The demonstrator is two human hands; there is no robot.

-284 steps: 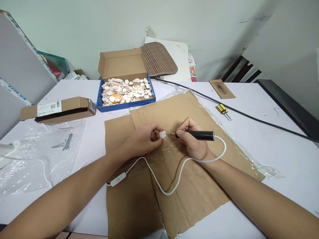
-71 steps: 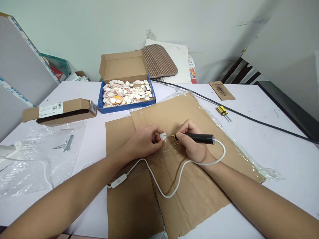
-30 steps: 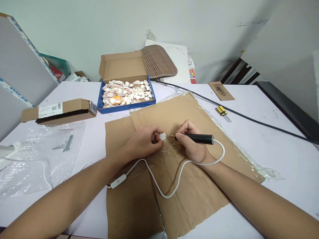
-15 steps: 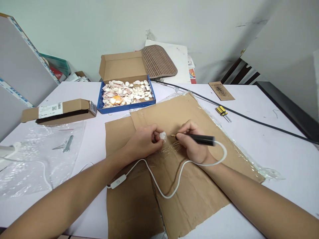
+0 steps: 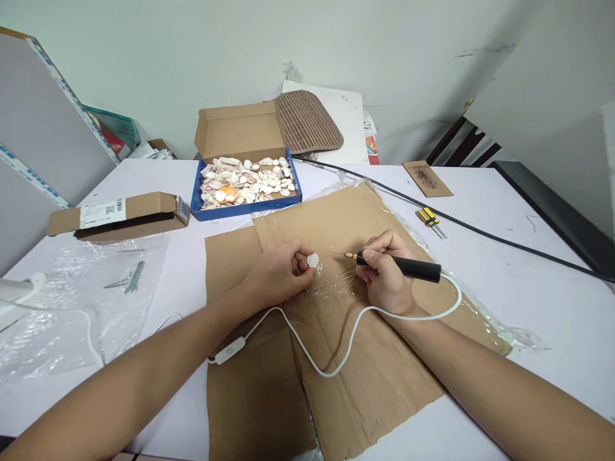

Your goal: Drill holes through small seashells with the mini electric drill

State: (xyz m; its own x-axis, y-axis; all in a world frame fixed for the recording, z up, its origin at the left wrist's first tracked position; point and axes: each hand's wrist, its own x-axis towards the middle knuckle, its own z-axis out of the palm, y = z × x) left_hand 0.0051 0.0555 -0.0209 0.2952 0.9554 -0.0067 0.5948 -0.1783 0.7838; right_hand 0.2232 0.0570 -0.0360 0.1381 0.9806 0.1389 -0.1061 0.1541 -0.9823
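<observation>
Now that your right hand [image 5: 384, 272], fingers wrapped round the pen drill [image 5: 419, 269], has drawn its bit [image 5: 339, 253] off the small white shell [image 5: 313, 260], work looks paused, your left hand [image 5: 278, 272] pinching that shell over the cardboard sheet [image 5: 369, 397], well inside its edges, while the label [image 5: 102, 214] on the carton [image 5: 166, 205], toward the left edge of the tabletop [image 5: 538, 301], is illegible.
</observation>
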